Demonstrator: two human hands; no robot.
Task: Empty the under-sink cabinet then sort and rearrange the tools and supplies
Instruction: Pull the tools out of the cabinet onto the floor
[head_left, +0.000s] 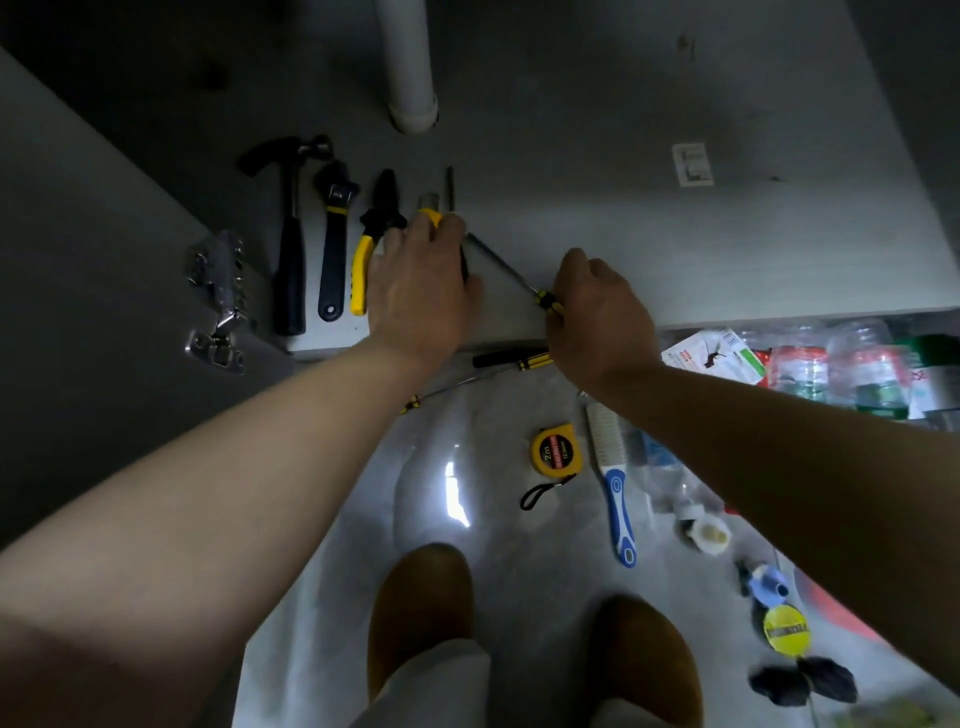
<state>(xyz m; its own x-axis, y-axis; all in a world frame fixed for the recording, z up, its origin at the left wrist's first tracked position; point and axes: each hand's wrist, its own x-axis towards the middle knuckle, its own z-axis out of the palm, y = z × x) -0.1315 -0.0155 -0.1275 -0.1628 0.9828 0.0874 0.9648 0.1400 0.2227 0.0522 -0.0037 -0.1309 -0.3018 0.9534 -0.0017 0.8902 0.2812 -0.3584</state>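
On the cabinet floor (597, 218) a black hammer (291, 249), an adjustable wrench (335, 244) and yellow-handled pliers (371, 244) lie side by side. My left hand (423, 280) lies just right of the pliers, its fingers curled over a yellow-handled tool (431, 213) with a metal tip. My right hand (597, 317) pinches the yellow-and-black handle of a long screwdriver (506, 267); its shaft points up-left towards my left hand. A thin dark tool (451, 187) lies above the left hand.
A white drain pipe (410, 67) stands at the cabinet's back; a metal hinge (223, 291) is on the left door. On the room floor lie two more screwdrivers (511, 359), a yellow tape measure (553, 449), a blue-and-white brush (613, 478), plastic bottles (852, 374) and small fittings.
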